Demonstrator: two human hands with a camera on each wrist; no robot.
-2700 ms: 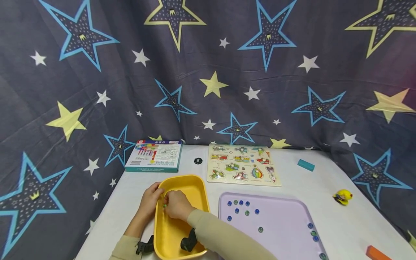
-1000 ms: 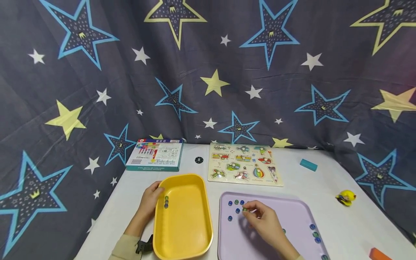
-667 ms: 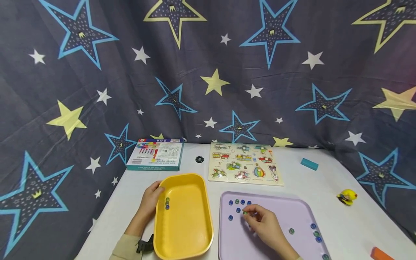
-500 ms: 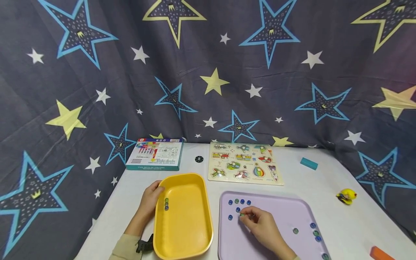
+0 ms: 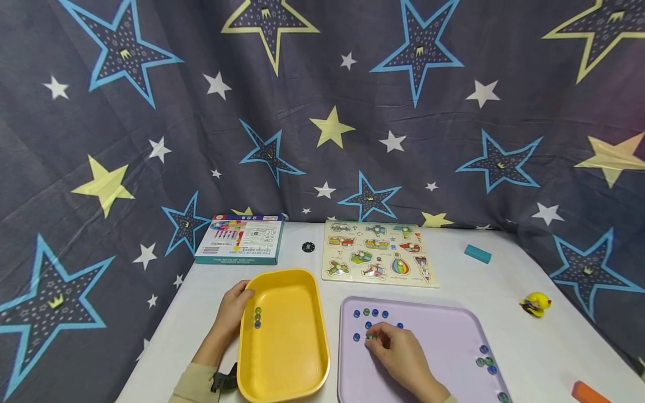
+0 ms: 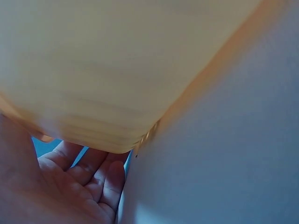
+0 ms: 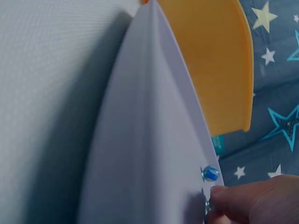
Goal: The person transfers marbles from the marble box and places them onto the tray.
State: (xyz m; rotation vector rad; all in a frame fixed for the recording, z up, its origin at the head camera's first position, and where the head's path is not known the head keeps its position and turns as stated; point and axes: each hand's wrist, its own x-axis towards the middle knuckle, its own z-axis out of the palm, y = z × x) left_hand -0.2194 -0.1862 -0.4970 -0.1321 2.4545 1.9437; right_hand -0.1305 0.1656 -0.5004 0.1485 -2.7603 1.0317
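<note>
My left hand (image 5: 234,308) grips the left rim of a yellow tray (image 5: 284,358), thumb over the edge; the left wrist view shows its curled fingers (image 6: 88,172) at the tray's side. Three marbles (image 5: 257,317) stand in a line along that tray's left wall. Over the left part of a lilac tray (image 5: 428,319), my right hand (image 5: 403,355) pinches a green marble (image 5: 370,337) between thumb and forefinger. A blue marble (image 5: 356,337) lies just left of those fingertips, and it also appears near them in the right wrist view. Several blue and green marbles lie farther back.
Several marbles (image 5: 488,361) cluster by the lilac tray's right rim. Behind the trays lie a boxed bead set (image 5: 239,240), a black chip (image 5: 308,247) and a picture puzzle board (image 5: 380,254). At the right are a teal block (image 5: 477,253), a yellow duck (image 5: 536,304) and an orange block (image 5: 588,392).
My right hand left the yellow tray, took hold of a green marble in the lilac tray, then shifted it left and nearer. Another green marble rolled right to the rim cluster. My left hand stayed.
</note>
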